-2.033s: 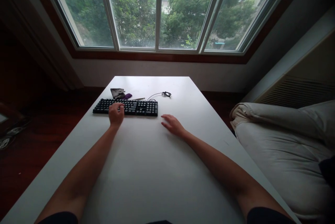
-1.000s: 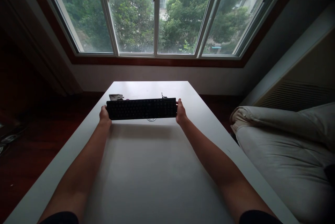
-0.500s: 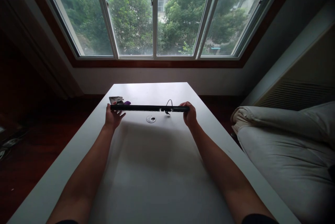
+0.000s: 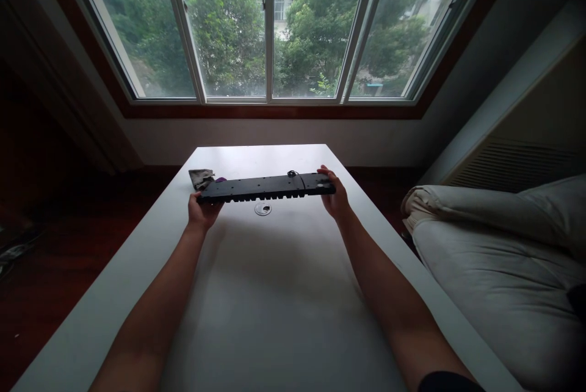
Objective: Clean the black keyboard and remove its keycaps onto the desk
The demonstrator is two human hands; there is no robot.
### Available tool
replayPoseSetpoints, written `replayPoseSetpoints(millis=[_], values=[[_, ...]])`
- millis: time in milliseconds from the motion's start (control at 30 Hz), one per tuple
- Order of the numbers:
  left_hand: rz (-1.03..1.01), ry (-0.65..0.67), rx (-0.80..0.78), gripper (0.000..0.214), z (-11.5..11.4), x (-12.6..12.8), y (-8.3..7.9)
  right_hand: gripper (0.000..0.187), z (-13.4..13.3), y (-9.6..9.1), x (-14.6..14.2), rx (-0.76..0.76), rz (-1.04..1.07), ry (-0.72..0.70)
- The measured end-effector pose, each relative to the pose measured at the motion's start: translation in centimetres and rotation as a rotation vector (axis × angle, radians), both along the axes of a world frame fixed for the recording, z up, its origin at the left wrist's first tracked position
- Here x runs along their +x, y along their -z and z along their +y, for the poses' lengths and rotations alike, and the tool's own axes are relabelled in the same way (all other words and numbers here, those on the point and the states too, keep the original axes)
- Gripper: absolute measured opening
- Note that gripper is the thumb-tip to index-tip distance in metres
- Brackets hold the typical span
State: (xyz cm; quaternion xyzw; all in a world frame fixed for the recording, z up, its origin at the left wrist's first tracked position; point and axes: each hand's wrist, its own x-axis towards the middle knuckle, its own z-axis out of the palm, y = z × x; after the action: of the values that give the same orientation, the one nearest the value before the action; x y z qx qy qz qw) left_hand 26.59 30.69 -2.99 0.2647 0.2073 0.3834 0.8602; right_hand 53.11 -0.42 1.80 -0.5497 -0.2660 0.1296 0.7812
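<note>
A black keyboard (image 4: 263, 187) is held up above the white table, its flat underside turned up toward me and the keys pointing down along the near edge. My left hand (image 4: 202, 211) grips its left end, with the fingers partly hidden beneath it. Around the right end is my right hand (image 4: 335, 194), closed on the edge. A dark cable (image 4: 293, 174) lies coiled at the back edge of the keyboard, and part of it crosses the underside.
On the white table (image 4: 270, 319) a crumpled grey cloth (image 4: 200, 179) and a purple item (image 4: 220, 179) lie at the far left. A round cable-hole cover (image 4: 263, 209) is set in the tabletop. Folded bedding (image 4: 499, 282) stands at the right, and a window (image 4: 270, 32) is ahead.
The keyboard has tipped from edge-on so that its underside now shows. Both hands have turned with it and moved slightly right. The cable now lies nearer the keyboard's back edge.
</note>
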Motion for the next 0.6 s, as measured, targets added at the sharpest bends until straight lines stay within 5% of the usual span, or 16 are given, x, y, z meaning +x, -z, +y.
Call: replayPoseSetpoints(millis=[267, 600], values=[[0.011, 0.088, 0.005, 0.040, -1.9, -0.5, -1.0, 0.040, -0.5, 2.3, 1.9, -0.011, 0.173, -0.054], [-0.009, 0.131, 0.008, 0.040, -2.4, -0.4, 0.7, 0.037, 0.3, 2.4, 1.4, -0.028, 0.150, -0.063]])
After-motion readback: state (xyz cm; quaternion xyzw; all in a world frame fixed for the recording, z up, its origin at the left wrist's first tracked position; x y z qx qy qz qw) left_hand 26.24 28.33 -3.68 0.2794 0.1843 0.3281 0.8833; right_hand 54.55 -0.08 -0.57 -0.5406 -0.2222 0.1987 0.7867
